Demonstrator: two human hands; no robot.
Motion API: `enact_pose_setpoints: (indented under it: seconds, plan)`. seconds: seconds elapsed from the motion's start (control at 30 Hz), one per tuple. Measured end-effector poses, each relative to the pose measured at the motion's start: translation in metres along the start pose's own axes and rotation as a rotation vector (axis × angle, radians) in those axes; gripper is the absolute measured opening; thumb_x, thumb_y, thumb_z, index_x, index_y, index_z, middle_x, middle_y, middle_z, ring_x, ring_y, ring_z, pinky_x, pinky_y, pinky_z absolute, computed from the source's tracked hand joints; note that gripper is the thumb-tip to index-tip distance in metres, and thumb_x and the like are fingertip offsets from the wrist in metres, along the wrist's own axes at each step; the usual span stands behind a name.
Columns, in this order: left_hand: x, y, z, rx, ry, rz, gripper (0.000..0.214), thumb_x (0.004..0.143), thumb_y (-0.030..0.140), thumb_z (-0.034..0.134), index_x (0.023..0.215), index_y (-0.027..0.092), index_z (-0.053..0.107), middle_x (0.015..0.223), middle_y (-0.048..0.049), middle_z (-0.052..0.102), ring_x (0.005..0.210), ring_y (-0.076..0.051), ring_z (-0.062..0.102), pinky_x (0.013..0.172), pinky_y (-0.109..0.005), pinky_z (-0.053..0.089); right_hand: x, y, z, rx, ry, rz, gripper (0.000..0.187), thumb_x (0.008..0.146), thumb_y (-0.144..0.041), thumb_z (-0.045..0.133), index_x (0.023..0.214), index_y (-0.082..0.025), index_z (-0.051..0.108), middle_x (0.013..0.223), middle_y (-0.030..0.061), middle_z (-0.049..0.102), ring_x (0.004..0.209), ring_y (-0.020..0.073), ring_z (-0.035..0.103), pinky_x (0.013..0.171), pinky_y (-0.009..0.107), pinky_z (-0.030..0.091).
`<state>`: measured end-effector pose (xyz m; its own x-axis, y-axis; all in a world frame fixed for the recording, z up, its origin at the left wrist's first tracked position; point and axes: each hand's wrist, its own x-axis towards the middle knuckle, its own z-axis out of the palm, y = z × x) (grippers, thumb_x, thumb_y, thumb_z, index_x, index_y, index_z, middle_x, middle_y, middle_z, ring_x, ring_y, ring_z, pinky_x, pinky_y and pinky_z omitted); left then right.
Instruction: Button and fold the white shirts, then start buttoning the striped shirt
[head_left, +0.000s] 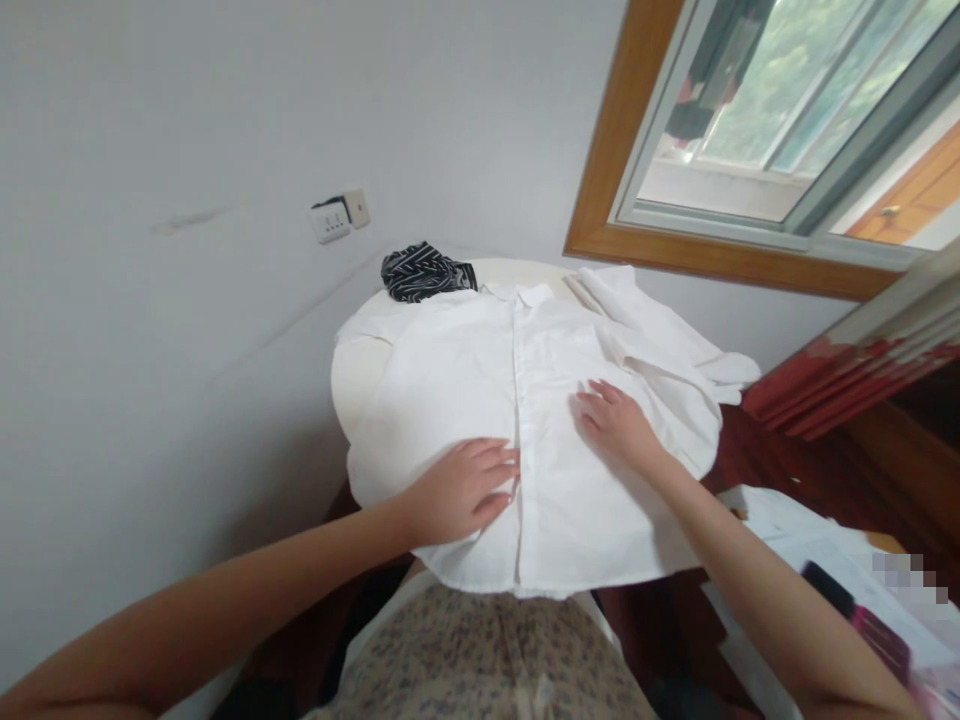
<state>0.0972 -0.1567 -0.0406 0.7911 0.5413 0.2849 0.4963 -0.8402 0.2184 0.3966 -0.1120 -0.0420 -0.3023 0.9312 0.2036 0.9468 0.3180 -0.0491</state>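
Observation:
A white button-front shirt lies spread face up, its collar at the far side and its hem hanging over the near edge. Under it is a round cream-white table. My left hand rests on the shirt just left of the button strip, fingers stretched toward it. On the right front panel lies my right hand, fingers extended and holding nothing. The shirt's right-side sleeve stretches out past the table's far right edge, with folds beside it.
A bunched black-and-white patterned cloth sits at the table's back left. Behind are a wall socket and a wood-framed window. A red and white curtain hangs at right. Papers and a dark phone-like object lie lower right.

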Motion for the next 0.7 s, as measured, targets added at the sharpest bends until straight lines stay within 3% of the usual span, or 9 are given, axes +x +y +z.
enact_pose_setpoints:
  seconds: [0.07,0.17,0.3,0.47,0.6,0.7]
  plan:
    - [-0.007,0.02,0.005,0.001,0.031,0.058,0.033,0.092,0.027,0.048,0.122,0.016,0.059,0.129,-0.012,0.061,0.125,-0.024,0.05,0.105,-0.043,0.042,-0.004,-0.023,-0.006,0.112,-0.061,-0.18,0.043,0.095,-0.035,0.045,0.134,-0.018,0.054,0.146,0.0135,0.045,0.135,0.0246,0.041,0.11,0.045,0.035]
    - [-0.02,0.033,0.008,-0.045,0.027,0.127,0.031,0.092,0.023,0.048,0.12,0.016,0.058,0.126,-0.0105,0.062,0.125,-0.022,0.05,0.106,-0.041,0.041,-0.021,-0.045,-0.01,0.177,-0.121,-0.318,0.048,0.095,-0.04,0.046,0.139,-0.021,0.048,0.149,0.0119,0.041,0.139,0.0267,0.035,0.112,0.052,0.03]
    - [-0.031,0.035,0.003,-0.094,0.031,0.192,0.024,0.091,0.02,0.049,0.113,0.015,0.058,0.118,-0.009,0.065,0.12,-0.019,0.051,0.106,-0.036,0.041,-0.049,-0.047,-0.015,0.252,-0.119,-0.401,0.044,0.095,-0.036,0.049,0.136,-0.022,0.051,0.146,0.0125,0.045,0.139,0.0268,0.036,0.112,0.054,0.028]
    - [-0.034,0.038,0.006,0.013,0.032,0.178,0.023,0.091,0.022,0.051,0.112,0.015,0.058,0.106,-0.0084,0.066,0.105,-0.021,0.056,0.097,-0.037,0.046,-0.08,-0.045,-0.031,0.423,-0.093,-0.479,0.033,0.092,-0.027,0.052,0.123,-0.021,0.061,0.13,0.0118,0.058,0.124,0.0235,0.05,0.104,0.046,0.04]
    - [-0.031,0.04,0.015,0.081,0.051,0.074,0.043,0.089,0.038,0.055,0.123,0.012,0.053,0.127,-0.0154,0.058,0.119,-0.028,0.05,0.101,-0.044,0.043,-0.088,-0.049,-0.051,0.542,-0.184,-0.501,0.022,0.091,-0.024,0.054,0.107,-0.02,0.068,0.109,0.0097,0.066,0.103,0.0205,0.059,0.092,0.038,0.048]
    - [-0.033,0.043,0.018,0.107,0.027,0.131,0.056,0.089,0.041,0.053,0.134,0.009,0.045,0.14,-0.0185,0.049,0.129,-0.029,0.043,0.106,-0.044,0.039,-0.077,-0.045,-0.057,0.562,-0.207,-0.51,0.02,0.092,-0.022,0.051,0.096,-0.018,0.07,0.096,0.0082,0.069,0.092,0.0181,0.061,0.085,0.034,0.05]
